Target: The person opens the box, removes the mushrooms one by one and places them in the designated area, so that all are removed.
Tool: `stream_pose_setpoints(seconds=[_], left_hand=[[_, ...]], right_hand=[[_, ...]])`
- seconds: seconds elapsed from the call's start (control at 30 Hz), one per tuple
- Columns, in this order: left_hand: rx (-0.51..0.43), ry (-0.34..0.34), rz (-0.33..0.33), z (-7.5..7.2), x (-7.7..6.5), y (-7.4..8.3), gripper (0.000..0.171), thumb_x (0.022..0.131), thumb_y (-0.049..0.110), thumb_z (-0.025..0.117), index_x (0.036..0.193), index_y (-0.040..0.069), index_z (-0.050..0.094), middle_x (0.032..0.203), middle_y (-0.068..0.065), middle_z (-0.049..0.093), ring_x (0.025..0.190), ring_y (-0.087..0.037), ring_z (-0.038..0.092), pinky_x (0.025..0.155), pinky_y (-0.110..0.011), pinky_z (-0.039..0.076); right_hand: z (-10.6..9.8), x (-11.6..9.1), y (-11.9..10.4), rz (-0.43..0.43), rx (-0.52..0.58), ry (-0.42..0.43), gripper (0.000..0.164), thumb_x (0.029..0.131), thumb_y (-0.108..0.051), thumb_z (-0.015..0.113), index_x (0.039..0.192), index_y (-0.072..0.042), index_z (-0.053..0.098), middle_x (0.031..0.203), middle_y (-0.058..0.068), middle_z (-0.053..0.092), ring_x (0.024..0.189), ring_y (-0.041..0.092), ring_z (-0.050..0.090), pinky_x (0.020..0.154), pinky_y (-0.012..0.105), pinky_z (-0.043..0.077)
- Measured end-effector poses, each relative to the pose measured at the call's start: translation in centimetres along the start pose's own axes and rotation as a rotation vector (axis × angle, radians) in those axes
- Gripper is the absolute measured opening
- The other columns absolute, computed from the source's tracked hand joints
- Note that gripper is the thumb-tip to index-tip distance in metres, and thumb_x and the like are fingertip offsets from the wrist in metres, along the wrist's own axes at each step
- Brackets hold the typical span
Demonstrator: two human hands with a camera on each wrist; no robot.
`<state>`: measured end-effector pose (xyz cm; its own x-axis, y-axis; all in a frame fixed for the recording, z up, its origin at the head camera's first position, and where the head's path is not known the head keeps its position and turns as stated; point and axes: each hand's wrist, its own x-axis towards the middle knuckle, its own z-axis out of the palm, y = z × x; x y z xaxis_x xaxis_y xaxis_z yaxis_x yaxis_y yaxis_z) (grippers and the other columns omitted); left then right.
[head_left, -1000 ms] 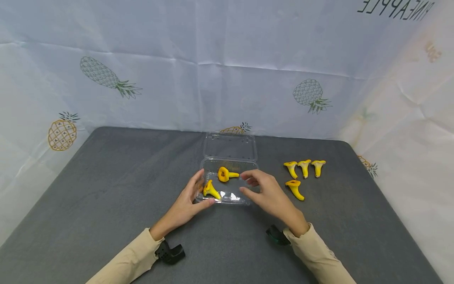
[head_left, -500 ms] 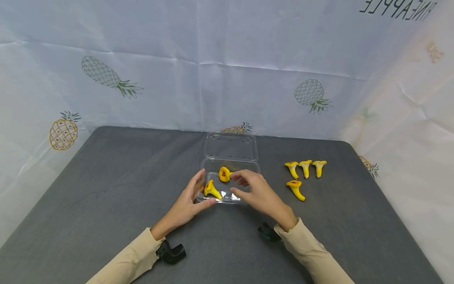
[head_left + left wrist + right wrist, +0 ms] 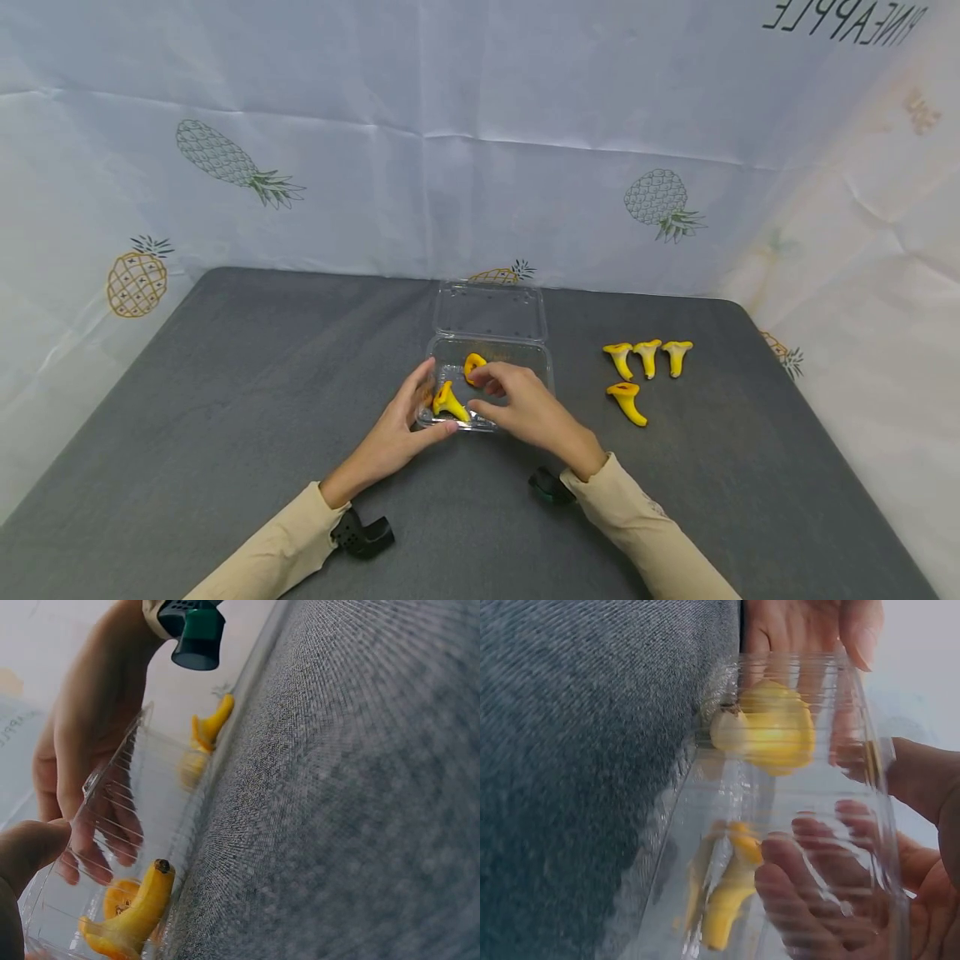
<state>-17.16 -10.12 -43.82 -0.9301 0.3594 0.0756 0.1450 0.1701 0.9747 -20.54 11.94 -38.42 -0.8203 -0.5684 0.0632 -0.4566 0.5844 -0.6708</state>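
A clear plastic clamshell box (image 3: 525, 352) stands with its lid folded back. My left hand (image 3: 393, 429) holds the box's left front corner, thumb at the front rim. Inside lie two yellow chanterelle mushrooms. The front chanterelle (image 3: 448, 403) is near my left thumb; the rear chanterelle (image 3: 472, 367) is partly hidden by my right fingers. My right hand (image 3: 528, 408) reaches into the box over its front side, fingers bent and thumb apart. In the right wrist view, the fingertips (image 3: 776, 855) hang beside a chanterelle (image 3: 727, 907), and no grip shows.
Several more chanterelles (image 3: 647, 358) lie on the grey table (image 3: 285, 358) to the right of the box, three in a row and one in front. The clear lid (image 3: 491, 312) lies behind the box. A pineapple-print cloth (image 3: 465, 192) hangs behind the table.
My right hand has moved left over the box, from its right side towards the rear chanterelle, covering that mushroom's stem. The left hand keeps its place at the box; the mushrooms stay put.
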Motion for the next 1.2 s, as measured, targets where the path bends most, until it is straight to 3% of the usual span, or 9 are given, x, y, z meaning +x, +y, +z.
stream_pose_setpoints(seconds=[0.23, 0.53, 0.93, 1.2], left_hand=[[-0.008, -0.007, 0.000, 0.0, 0.0, 0.1, 0.090, 0.095, 0.017, 0.068, 0.160, 0.012, 0.005, 0.168, -0.013, 0.006, 0.154, -0.037, 0.014, 0.122, -0.058, 0.022], [-0.018, -0.022, -0.009, 0.1, 0.1, -0.1, 0.093, 0.095, 0.022, 0.068, 0.161, 0.014, 0.003, 0.168, -0.012, 0.003, 0.154, -0.036, 0.011, 0.122, -0.057, 0.021], [0.005, -0.013, -0.015, 0.3, 0.0, 0.0, 0.092, 0.097, 0.022, 0.066, 0.161, 0.014, 0.000, 0.168, -0.009, 0.000, 0.154, -0.036, 0.009, 0.122, -0.060, 0.018], [0.007, -0.009, -0.003, 0.4, 0.0, -0.1, 0.092, 0.097, 0.021, 0.065, 0.161, 0.015, -0.001, 0.168, -0.011, -0.001, 0.154, -0.037, 0.009, 0.121, -0.063, 0.017]], right_hand=[[0.7, 1.0, -0.2, 0.019, -0.006, -0.052, 0.039, 0.094, -0.020, 0.070, 0.128, -0.002, 0.063, 0.120, 0.012, 0.069, 0.101, 0.022, 0.068, 0.088, 0.037, 0.058], [1.3, 2.0, -0.2, 0.023, -0.011, -0.094, 0.038, 0.094, -0.022, 0.070, 0.127, -0.004, 0.064, 0.115, 0.010, 0.070, 0.091, 0.016, 0.068, 0.080, 0.029, 0.058], [1.8, 3.0, -0.1, 0.050, -0.022, -0.141, 0.045, 0.095, -0.029, 0.068, 0.132, -0.004, 0.061, 0.105, 0.005, 0.072, 0.094, 0.015, 0.068, 0.079, 0.027, 0.057], [2.0, 3.3, -0.2, 0.029, -0.045, -0.134, 0.046, 0.094, -0.030, 0.069, 0.130, -0.002, 0.062, 0.101, 0.006, 0.073, 0.089, 0.015, 0.069, 0.076, 0.025, 0.056]])
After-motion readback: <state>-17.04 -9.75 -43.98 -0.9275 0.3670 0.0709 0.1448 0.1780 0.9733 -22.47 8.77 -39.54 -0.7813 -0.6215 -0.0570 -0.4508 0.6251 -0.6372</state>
